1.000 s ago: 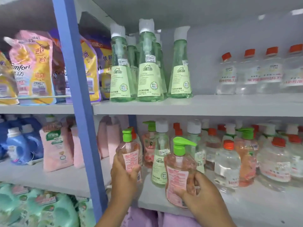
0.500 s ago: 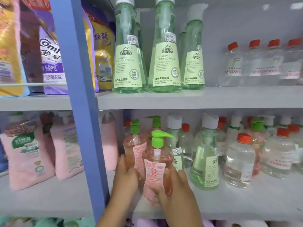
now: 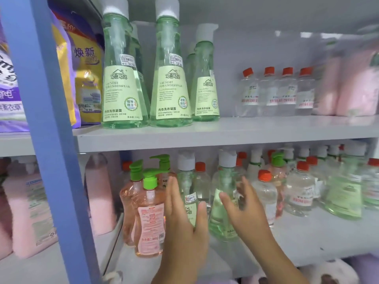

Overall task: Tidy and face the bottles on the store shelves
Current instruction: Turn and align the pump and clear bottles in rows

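Fingers (image 3: 174, 193) of the left hand (image 3: 182, 228) stand straight and together at lower centre of the frame, holding nothing, their tips just right of the front pink pump bottle (image 3: 149, 220) and in front of a green bottle with a white cap (image 3: 187, 181). Whether they touch either bottle cannot be told. Right of it, the right hand (image 3: 244, 214) is spread loosely with fingers slightly bent, in front of a second green bottle (image 3: 222, 203); it grips nothing, and contact cannot be told through the blur. Both hands reach over the lower shelf (image 3: 307, 238), where the pink pump bottle stands upright at the front edge, label forward, with two more green-pumped pink bottles (image 3: 131, 193) close behind it. Clear bottles with orange caps (image 3: 299, 191) crowd the lower shelf toward the right of the frame. On the upper shelf (image 3: 205, 134) three tall green laundry bottles (image 3: 170, 93) stand upright, labels forward, with a row of small orange-capped clear bottles (image 3: 276, 93) well to their right. A blue upright post (image 3: 51, 140) runs down the left side of the frame, with purple and yellow pouches (image 3: 86, 78) beside it at upper left and pink bottles (image 3: 26, 212) at lower left.
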`<state>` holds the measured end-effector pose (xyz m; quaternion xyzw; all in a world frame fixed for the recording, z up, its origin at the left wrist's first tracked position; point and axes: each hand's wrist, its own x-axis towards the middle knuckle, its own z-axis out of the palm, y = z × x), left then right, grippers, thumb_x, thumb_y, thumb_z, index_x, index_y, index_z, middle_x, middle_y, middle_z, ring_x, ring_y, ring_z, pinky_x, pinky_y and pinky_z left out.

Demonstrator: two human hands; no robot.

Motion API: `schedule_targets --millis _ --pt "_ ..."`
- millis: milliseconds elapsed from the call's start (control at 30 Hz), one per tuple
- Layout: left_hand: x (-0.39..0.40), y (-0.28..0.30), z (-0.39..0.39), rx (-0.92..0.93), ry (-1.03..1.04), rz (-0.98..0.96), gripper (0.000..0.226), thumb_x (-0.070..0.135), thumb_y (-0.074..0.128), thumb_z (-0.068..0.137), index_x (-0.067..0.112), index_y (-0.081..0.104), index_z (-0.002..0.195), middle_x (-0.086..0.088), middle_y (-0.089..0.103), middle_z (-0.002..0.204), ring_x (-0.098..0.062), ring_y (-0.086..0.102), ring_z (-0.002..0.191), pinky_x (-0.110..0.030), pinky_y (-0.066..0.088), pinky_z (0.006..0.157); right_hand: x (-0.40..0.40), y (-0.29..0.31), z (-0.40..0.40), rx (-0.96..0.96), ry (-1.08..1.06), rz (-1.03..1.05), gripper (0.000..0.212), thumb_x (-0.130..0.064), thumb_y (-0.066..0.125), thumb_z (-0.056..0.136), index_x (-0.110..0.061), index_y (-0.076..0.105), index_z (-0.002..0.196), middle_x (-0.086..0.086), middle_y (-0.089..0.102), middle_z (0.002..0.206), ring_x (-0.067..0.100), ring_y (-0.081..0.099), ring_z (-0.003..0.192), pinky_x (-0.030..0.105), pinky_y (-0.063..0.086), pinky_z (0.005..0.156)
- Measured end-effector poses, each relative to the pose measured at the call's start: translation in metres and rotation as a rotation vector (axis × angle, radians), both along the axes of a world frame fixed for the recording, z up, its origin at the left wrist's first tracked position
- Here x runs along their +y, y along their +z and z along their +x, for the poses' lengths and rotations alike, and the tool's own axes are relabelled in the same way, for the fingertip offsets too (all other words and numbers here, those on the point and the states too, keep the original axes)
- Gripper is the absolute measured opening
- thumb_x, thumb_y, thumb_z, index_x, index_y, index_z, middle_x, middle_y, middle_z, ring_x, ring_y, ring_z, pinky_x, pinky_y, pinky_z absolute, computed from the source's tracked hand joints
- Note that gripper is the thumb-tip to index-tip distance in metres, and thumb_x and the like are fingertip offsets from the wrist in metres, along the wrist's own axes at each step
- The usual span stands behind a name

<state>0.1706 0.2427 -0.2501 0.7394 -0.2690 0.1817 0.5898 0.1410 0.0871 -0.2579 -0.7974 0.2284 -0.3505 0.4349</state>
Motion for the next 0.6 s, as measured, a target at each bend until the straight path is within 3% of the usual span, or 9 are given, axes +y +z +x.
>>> schedule_targets --millis 67,133,200,267,367,467,533,600 --pt "-0.019 0.009 0.004 0.126 0.042 0.038 0.083 0.042 0.049 0.102 0.029 -0.007 0.161 0.016 -0.010 0.169 0.011 -0.010 0.144 -0.014 -0.006 0.114 -0.003 -0.005 0.007 0.161 0.051 -0.019 0.091 -0.070 0.062 0.082 -0.028 0.030 0.156 -0.006 0.040 0.159 0.019 0.040 0.145 0.042 0.037 0.117" --pt "-0.035 0.015 0.008 0.201 0.079 0.048 0.086 0.043 0.048 0.103 0.019 -0.010 0.162 0.005 -0.008 0.170 -0.004 -0.006 0.153 -0.020 -0.001 0.118 -0.007 -0.010 0.005 0.194 0.029 -0.058 0.087 -0.077 0.057 0.077 -0.025 0.040 0.145 -0.002 0.052 0.147 0.021 0.049 0.135 0.044 0.043 0.111" --pt "-0.042 0.017 0.014 0.213 0.196 0.083 0.081 0.039 0.050 0.103 0.010 0.003 0.162 -0.007 0.009 0.171 -0.021 0.012 0.157 -0.030 0.014 0.122 -0.011 -0.012 -0.008 0.155 0.069 -0.083 0.068 -0.068 0.062 0.082 -0.030 0.048 0.136 -0.009 0.058 0.134 0.015 0.055 0.125 0.041 0.048 0.105" --pt "-0.044 0.018 0.016 0.205 0.321 0.151 0.070 0.036 0.050 0.104 0.010 0.018 0.160 -0.008 0.025 0.167 -0.025 0.026 0.152 -0.036 0.025 0.120 -0.016 -0.015 -0.028 0.107 0.133 -0.095 0.046 -0.059 0.067 0.085 -0.043 0.050 0.125 -0.020 0.058 0.121 0.002 0.057 0.113 0.032 0.051 0.094" --pt "-0.046 0.012 0.005 0.175 0.338 0.176 0.065 0.039 0.051 0.103 0.018 0.026 0.159 -0.001 0.029 0.165 -0.021 0.027 0.152 -0.032 0.023 0.119 -0.023 -0.019 -0.056 0.042 0.150 -0.123 0.045 -0.052 0.071 0.085 -0.049 0.048 0.122 -0.026 0.055 0.115 -0.007 0.055 0.104 0.026 0.049 0.085" --pt "-0.047 0.000 -0.015 0.081 0.242 0.177 0.065 0.043 0.053 0.101 0.025 0.029 0.158 0.011 0.035 0.160 -0.007 0.028 0.148 -0.011 0.007 0.112 -0.040 -0.029 -0.074 -0.016 0.184 -0.088 0.060 -0.048 0.076 0.082 -0.049 0.045 0.133 -0.028 0.053 0.122 -0.008 0.053 0.112 0.020 0.044 0.088" --pt "-0.045 -0.013 -0.025 0.137 0.157 0.173 0.065 0.046 0.060 0.097 0.037 0.031 0.155 0.020 0.043 0.149 0.005 0.038 0.134 -0.016 0.022 0.112 -0.052 -0.036 -0.086 0.013 0.259 -0.017 0.078 -0.048 0.080 0.077 -0.048 0.039 0.144 -0.028 0.051 0.132 -0.010 0.051 0.119 0.021 0.044 0.098" --pt "-0.043 -0.026 -0.034 0.254 0.091 0.163 0.072 0.045 0.073 0.088 0.053 0.030 0.146 0.023 0.057 0.137 0.010 0.056 0.114 -0.019 0.043 0.096 -0.062 -0.043 -0.097 0.073 0.334 0.075 0.089 -0.049 0.083 0.071 -0.049 0.037 0.147 -0.028 0.055 0.135 -0.010 0.056 0.119 0.026 0.047 0.104"
